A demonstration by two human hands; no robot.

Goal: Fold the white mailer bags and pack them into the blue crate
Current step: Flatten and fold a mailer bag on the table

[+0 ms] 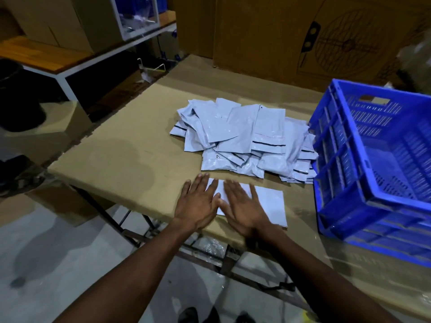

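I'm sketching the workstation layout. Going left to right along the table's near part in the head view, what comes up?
left hand → right hand → flat mailer bag under both hands → blue crate

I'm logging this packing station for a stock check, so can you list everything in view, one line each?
Mailer bag: one, white, flat at table's near edge, under both hands.
Pile of mailer bags: many, white, mid-table, left of crate.
Crate: one, blue, table's right side; no bags visible inside.
Table: one, cardboard-covered brown top.
Cardboard boxes: several, brown, behind table.
Bench: one, wooden top, white frame, far left.
Left hand: flat, touching bag's left end.
Right hand: flat, pressing on bag.
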